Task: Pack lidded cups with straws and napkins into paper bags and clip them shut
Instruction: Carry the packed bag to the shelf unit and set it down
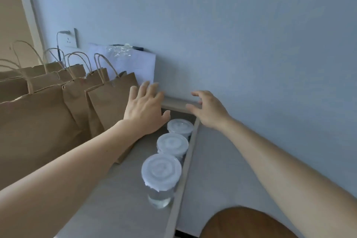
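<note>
Lidded cups (172, 144) are standing in a row beside paper bags (108, 102); left hand (144, 110) and right hand (208, 111) are hovering with spread fingers, holding nothing.

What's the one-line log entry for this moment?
left hand: open, empty | right hand: open, empty | lidded cups: three, on table, unpacked | paper bags: standing left

Matt brown paper bags (58, 121), clear plastic cups (160, 195) w/ white lids (161, 173), smooth grey tabletop (119, 199).

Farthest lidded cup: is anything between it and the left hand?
Nothing visible. The left hand is open just up-left of the farthest lidded cup, its thumb closest to the cup's uncovered top.
</note>
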`<state>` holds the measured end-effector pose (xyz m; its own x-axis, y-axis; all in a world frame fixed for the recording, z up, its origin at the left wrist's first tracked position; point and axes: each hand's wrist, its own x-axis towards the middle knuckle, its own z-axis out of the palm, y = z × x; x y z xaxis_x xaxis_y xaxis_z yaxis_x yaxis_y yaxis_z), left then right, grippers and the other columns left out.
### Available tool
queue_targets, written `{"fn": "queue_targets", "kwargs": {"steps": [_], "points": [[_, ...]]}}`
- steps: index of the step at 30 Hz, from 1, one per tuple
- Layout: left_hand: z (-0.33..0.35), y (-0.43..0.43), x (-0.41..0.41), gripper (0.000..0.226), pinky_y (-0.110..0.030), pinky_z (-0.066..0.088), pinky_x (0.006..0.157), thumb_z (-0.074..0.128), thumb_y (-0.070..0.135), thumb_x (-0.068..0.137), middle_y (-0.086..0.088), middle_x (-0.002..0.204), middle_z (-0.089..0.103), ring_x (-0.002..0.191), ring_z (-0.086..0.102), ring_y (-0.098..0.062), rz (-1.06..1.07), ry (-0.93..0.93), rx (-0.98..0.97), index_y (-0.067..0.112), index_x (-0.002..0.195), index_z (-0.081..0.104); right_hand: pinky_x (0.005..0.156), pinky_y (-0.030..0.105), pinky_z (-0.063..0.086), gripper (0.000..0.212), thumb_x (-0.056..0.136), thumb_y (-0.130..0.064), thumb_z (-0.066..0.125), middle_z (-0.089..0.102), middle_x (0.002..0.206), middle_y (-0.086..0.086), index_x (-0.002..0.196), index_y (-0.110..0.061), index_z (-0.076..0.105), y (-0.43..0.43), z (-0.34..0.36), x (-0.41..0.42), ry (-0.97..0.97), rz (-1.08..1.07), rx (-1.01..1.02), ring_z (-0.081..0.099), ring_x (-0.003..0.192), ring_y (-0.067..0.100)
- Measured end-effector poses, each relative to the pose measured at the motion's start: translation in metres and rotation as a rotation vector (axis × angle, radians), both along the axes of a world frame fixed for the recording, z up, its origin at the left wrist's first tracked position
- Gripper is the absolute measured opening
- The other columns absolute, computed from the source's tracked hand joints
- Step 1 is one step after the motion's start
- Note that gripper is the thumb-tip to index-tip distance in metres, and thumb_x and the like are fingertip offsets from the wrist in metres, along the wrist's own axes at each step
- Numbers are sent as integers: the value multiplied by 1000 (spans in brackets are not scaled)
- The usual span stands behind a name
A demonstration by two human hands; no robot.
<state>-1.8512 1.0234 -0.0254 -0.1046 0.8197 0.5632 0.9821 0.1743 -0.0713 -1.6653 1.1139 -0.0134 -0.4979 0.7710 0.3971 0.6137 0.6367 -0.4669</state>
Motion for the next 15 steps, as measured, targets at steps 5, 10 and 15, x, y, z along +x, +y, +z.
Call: {"fn": "queue_targets", "kwargs": {"steps": [5, 10, 15], "points": [[-9, 10, 115, 64, -45, 15, 114, 44, 59, 89, -2, 156, 25, 145, 12, -24, -110, -43, -122, 22, 141, 43, 105, 38, 40, 57, 95, -43, 58, 39, 148, 1, 144, -17, 43, -27, -15, 133, -90, -125, -19, 48, 128, 20], [-35, 13, 229, 69, -45, 17, 115, 46, 61, 89, -2, 158, 25, 146, 14, -25, -205, -69, -230, 25, 147, 37, 105, 38, 40, 61, 94, -45, 60, 38, 150, 1, 145, -17, 42, -54, -45, 249, -149, -234, -101, 48, 128, 21], [-71, 15, 317, 69, -47, 19, 116, 43, 62, 91, -3, 159, 24, 146, 16, -26, -297, -62, -354, 26, 149, 33, 108, 40, 39, 65, 94, -50, 56, 33, 154, 1, 148, -18, 37, -72, -73, 337, -213, -306, -220, 45, 133, 21]]}}
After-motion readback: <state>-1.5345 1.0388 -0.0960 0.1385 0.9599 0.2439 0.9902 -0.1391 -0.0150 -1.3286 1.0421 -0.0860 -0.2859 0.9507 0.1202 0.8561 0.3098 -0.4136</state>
